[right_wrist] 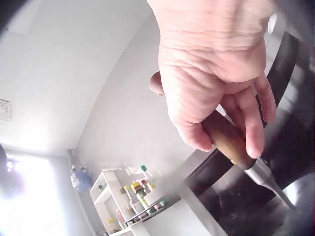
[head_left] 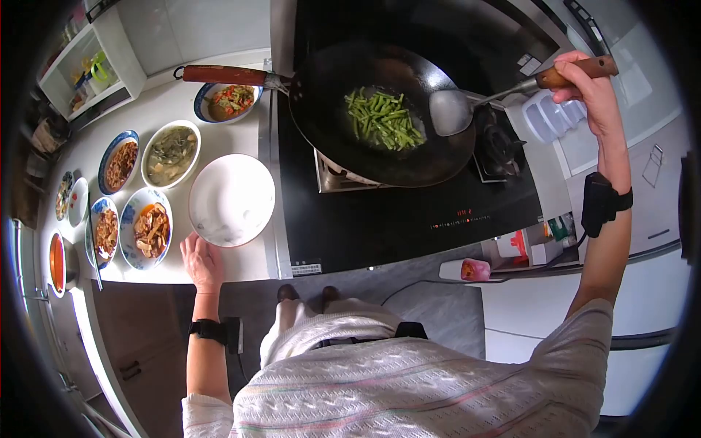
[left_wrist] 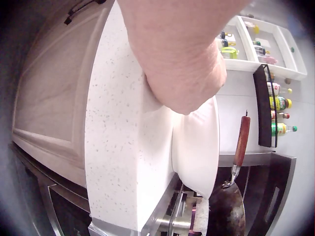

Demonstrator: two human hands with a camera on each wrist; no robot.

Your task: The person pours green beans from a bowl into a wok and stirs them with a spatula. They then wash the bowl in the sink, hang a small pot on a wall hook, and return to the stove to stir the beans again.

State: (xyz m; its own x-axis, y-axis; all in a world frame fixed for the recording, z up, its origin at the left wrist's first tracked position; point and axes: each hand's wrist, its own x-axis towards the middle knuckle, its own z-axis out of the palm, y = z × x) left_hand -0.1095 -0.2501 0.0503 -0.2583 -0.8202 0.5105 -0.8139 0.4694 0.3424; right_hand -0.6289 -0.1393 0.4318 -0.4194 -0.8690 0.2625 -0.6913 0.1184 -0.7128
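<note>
My right hand [head_left: 584, 84] grips the brown wooden handle [right_wrist: 226, 140] of a metal wok spatula, thumb and fingers round it. Its broad blade [head_left: 450, 113] rests inside the dark wok [head_left: 314, 102], at the right side. Cut green beans [head_left: 385, 120] lie in the bottom of the wok. Beside the stove, a white bowl [head_left: 232, 201] with faint decoration inside stands on the counter with no food in it. My left hand [head_left: 202, 263] is at its near left rim, fingers loosely extended; in the left wrist view the wrist [left_wrist: 182, 64] hides the fingertips.
The wok's handle [head_left: 226, 75] reaches left over the counter [head_left: 219, 270]. Dishes crowd the left: sliced meat [head_left: 151, 230], greens soup [head_left: 172, 155], minced food [head_left: 121, 164], a chopped vegetable dish [head_left: 231, 101]. Clear plastic containers [head_left: 551, 117] stand right of the black hob [head_left: 350, 233].
</note>
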